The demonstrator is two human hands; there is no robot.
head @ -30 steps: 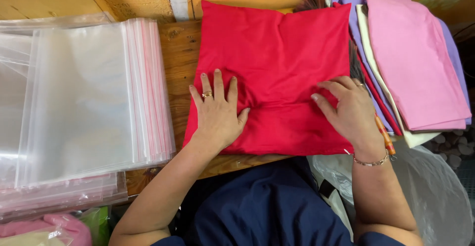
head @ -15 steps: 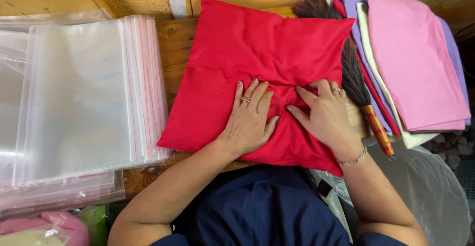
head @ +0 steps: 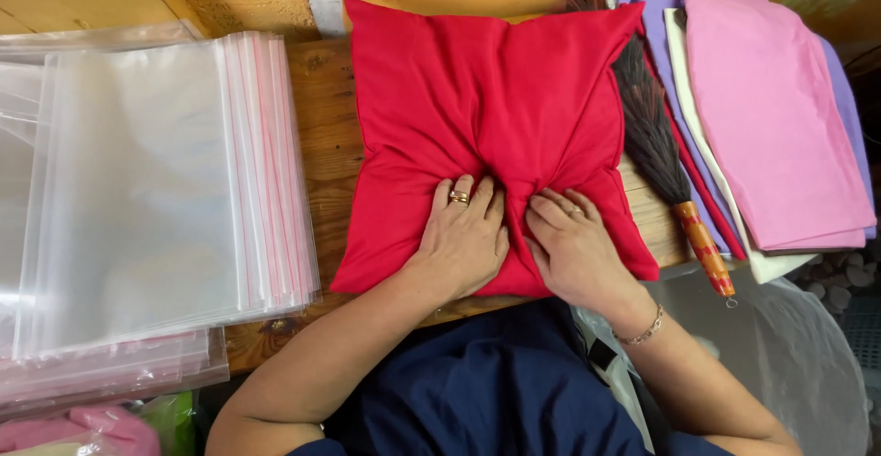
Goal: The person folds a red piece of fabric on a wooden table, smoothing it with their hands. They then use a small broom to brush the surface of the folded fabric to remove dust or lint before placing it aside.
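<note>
Along the left of the frame lies a stack of clear zip bags (head: pixel 147 199) with pink seal strips, its near edge overhanging the wooden table (head: pixel 326 126). Risk: the stack is loose and slick, and a nudge from the left forearm could fan it out or send the lower sheets off the table edge.

At centre, a red cushion (head: pixel 486 116) rests flat on the table, its near edge reaching the table's front edge. The left hand (head: pixel 463 240) lies palm down on its lower middle, fingers extended and slightly spread, pressing into the fabric and gripping nothing. Just beside it the right hand (head: pixel 574 250) lies the same way, fingers flat and gathered, with no object enclosed. Creases radiate from the pressed point. Risk: pressure so close to the front edge could tip or slide the cushion toward the person's lap; uneven pressure could leave the filling bunched.

To the right of the cushion a dark bristle brush (head: pixel 653 139) with an orange patterned handle lies diagonally, touching the cushion's right edge, its handle end past the table. Risk: any shift of the cushion could roll it off.

At upper right, folded cloths (head: pixel 771 107) in pink, lilac and cream are stacked and overhang the table's edge; they could slip.
</note>
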